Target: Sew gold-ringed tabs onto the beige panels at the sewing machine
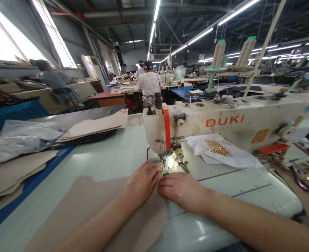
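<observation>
A large beige panel (104, 206), of fabric or leather, lies flat on the sewing machine's pale table, its far edge close to the needle. My left hand (142, 180) rests on this panel with its fingers bent together at the edge, just before the presser foot (164, 160). From the other side my right hand (182, 190) meets it, fingers closed at the panel's right edge. The fingertips of both hands nearly touch, and what lies under them is partly hidden. Above them stands the white sewing machine (191, 120) with an orange guard (166, 127) at its head.
Gold-coloured small metal parts (217, 147) lie on a white cloth (238, 159) right of the needle. Stacked beige pieces (94, 126) and a clear plastic bag (25, 138) sit at left. Thread cones (219, 54) stand behind the machine. People (149, 83) sit further back.
</observation>
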Demonstrator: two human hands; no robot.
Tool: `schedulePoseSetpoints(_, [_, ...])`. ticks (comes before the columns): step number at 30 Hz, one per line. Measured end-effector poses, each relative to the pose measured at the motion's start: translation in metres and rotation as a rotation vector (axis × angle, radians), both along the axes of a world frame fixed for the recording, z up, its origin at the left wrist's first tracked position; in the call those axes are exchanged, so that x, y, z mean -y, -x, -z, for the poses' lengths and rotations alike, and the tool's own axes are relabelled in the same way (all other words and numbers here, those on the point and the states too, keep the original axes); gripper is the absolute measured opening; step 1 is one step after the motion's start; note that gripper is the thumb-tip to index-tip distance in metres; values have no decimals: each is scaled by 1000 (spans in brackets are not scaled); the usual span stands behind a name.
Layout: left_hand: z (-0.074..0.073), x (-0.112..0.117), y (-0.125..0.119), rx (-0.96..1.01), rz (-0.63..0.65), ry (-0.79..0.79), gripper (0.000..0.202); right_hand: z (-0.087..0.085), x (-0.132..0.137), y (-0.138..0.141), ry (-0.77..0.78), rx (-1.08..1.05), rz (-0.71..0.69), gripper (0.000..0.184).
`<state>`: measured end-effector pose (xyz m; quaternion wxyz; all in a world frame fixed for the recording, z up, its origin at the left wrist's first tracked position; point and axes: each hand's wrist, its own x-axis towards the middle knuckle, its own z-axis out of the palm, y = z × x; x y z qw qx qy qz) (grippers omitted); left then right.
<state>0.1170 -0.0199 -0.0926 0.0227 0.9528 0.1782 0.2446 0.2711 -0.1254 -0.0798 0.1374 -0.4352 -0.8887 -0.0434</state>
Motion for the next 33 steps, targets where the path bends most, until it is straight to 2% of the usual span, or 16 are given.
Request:
schedulePoseSetpoints(25, [2, 1, -1, 10, 33, -59, 23, 2, 0, 1, -25, -15, 16, 12])
schedulePoseSetpoints(33, [-1, 4, -2, -3, -11, -17, 23, 8, -8, -1, -72, -28, 154, 10])
